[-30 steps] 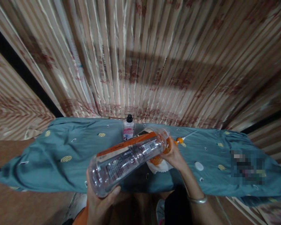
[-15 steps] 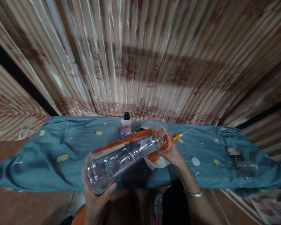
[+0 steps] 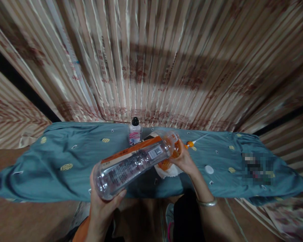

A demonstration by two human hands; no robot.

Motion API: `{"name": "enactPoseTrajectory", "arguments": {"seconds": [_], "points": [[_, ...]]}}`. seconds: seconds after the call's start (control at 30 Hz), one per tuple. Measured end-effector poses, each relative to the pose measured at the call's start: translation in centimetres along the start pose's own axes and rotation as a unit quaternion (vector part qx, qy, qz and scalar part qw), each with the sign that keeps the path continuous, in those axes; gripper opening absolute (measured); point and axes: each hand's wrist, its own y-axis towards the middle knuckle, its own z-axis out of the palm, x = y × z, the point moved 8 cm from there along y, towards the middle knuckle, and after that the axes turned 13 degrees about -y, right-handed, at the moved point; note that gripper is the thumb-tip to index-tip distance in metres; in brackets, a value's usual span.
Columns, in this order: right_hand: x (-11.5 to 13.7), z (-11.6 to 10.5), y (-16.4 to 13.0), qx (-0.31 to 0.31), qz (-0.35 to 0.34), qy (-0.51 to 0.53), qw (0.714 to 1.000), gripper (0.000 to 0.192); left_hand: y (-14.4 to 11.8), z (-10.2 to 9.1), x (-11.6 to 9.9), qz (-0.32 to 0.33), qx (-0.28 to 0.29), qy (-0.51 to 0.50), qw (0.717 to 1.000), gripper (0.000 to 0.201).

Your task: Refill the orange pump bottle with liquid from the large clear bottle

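Observation:
A large clear plastic bottle [image 3: 133,168] with an orange and cream label is tilted, its base low at the left and its neck up at the right. My left hand [image 3: 104,201] is wrapped round its base. At the neck end, my right hand [image 3: 183,159] is closed round a smaller bottle with orange contents [image 3: 164,164], largely hidden behind the clear bottle and my fingers. The clear bottle's mouth is close to that hand; whether the two bottles touch cannot be seen. Under the smaller bottle lies a white tissue [image 3: 170,173].
A small bottle with a black cap and pink label [image 3: 135,132] stands at the back of the teal cloth [image 3: 78,144]. An orange pump top with a thin tube [image 3: 190,144] and a white round cap [image 3: 209,169] lie to the right. Striped curtain [image 3: 151,67] hangs behind.
The clear bottle has turned slightly about its length, so a white barcode now shows near its neck. Its base has risen a little. Both hands keep their hold.

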Motion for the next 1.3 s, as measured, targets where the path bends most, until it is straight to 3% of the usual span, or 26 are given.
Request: {"name": "enactPoseTrajectory", "arguments": {"seconds": [0.1, 0.27, 0.4, 0.53, 0.8, 1.03, 1.3], "points": [[0.0, 0.1, 0.1, 0.002, 0.004, 0.014, 1.000, 0.087, 0.0, 0.5, 0.1, 0.004, 0.012, 0.021, 1.000, 0.105], [0.2, 0.0, 0.3, 0.009, 0.002, 0.012, 1.000, 0.085, -0.5, 1.3, 0.7, 0.008, -0.020, 0.006, 1.000, 0.102], [0.1, -0.1, 0.4, 0.010, 0.004, 0.012, 1.000, 0.083, -0.3, 1.7, 1.5, 0.023, 0.005, 0.018, 1.000, 0.109], [-0.2, -0.1, 0.4, 0.002, 0.004, 0.011, 1.000, 0.085, 0.1, 1.8, 2.3, 0.025, 0.033, 0.029, 0.999, 0.102], [0.0, 0.5, 0.3, 0.006, -0.014, 0.015, 1.000, 0.081, -0.9, 3.5, 4.5, -0.045, 0.052, 0.024, 0.997, 0.090], [-0.3, 1.0, 0.1, 0.012, -0.031, 0.004, 0.999, 0.083, -1.6, 4.6, 7.3, -0.115, 0.048, -0.045, 0.991, 0.098], [-1.5, 0.9, 0.3, 0.001, -0.040, 0.024, 0.999, 0.085, -2.1, 5.7, 9.8, -0.226, 0.060, -0.155, 0.960, 0.079]]}}
